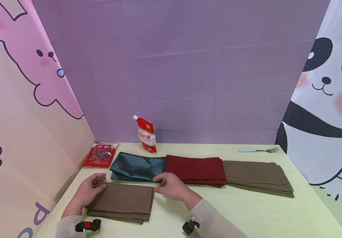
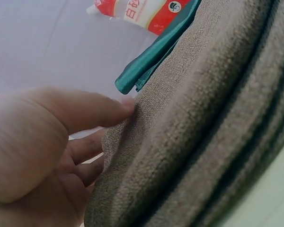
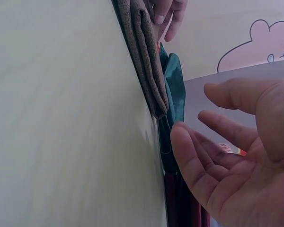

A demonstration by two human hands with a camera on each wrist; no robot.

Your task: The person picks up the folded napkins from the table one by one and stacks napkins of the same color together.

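Observation:
A folded brown cloth (image 1: 123,200) lies at the front left of the table. My left hand (image 1: 89,191) is at its upper left corner; the thumb rests against the cloth edge in the left wrist view, and the other fingers are partly hidden behind the fabric. My right hand (image 1: 172,186) hovers by the upper right corner, its fingers loosely bent and apart with nothing between them. Behind the brown cloth lie a folded teal cloth (image 1: 138,167), a folded dark red cloth (image 1: 194,168) and a second brown cloth (image 1: 254,175), side by side in a row.
At the back left lies a red packet (image 1: 101,155). A red and white pouch (image 1: 147,135) with a white cap stands behind the teal cloth. A fork (image 1: 257,150) with a pale handle lies at the back right. Printed side panels and a purple backdrop enclose the table.

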